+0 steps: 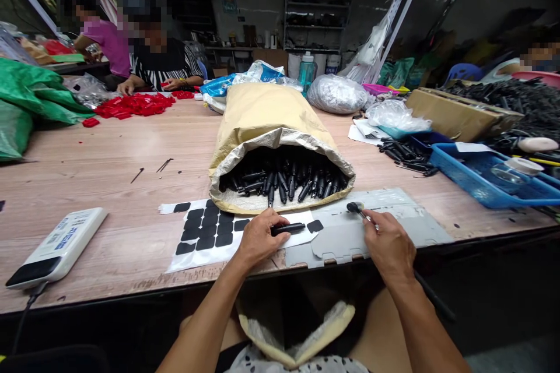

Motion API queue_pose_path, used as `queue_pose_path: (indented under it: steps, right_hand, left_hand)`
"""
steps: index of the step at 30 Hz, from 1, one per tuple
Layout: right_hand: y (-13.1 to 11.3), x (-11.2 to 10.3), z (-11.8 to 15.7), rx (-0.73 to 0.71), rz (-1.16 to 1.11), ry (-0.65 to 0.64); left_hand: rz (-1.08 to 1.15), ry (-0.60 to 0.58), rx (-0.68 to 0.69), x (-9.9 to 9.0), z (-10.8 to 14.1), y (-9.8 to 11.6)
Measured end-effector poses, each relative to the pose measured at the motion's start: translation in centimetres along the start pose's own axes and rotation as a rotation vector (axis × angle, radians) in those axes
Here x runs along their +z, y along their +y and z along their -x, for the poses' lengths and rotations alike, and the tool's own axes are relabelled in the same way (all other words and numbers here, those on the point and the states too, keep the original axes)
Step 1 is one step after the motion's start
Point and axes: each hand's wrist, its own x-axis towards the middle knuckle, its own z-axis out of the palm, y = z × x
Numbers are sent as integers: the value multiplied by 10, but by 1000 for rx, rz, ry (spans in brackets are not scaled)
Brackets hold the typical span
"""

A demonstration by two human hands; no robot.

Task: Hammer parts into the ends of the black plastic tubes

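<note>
My left hand [262,236] is closed around a black pen-shaped cylinder [289,228], which lies nearly level above the white sheet. Black rounded-square stickers [205,230] sit in rows on that sheet [207,259], left of the hand. In my right hand [389,245] is a thin metal-shafted tool [355,208] with a dark rounded head; its exact kind I cannot make out. That hand is over a grey board [398,221]. Behind my hands lies an open yellowish sack [266,108], its mouth facing me, with many black pen-shaped pieces [284,180] inside.
A white power bank [56,247] with a cable lies at left. Blue trays [490,180] and loose black parts [405,154] are at right. Two people sit across the table by red pieces [135,105]. Another open sack [297,355] is at my lap.
</note>
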Motion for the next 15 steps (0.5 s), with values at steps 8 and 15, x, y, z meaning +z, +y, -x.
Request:
queue_pose_path:
  steps: [8, 15]
  right_hand:
    - [12, 19, -9, -7, 172, 58]
    - [7, 25, -3, -28, 244, 130]
  left_hand:
    - [-22, 0, 5, 0, 1, 1]
    - [-40, -11, -1, 0, -1, 0]
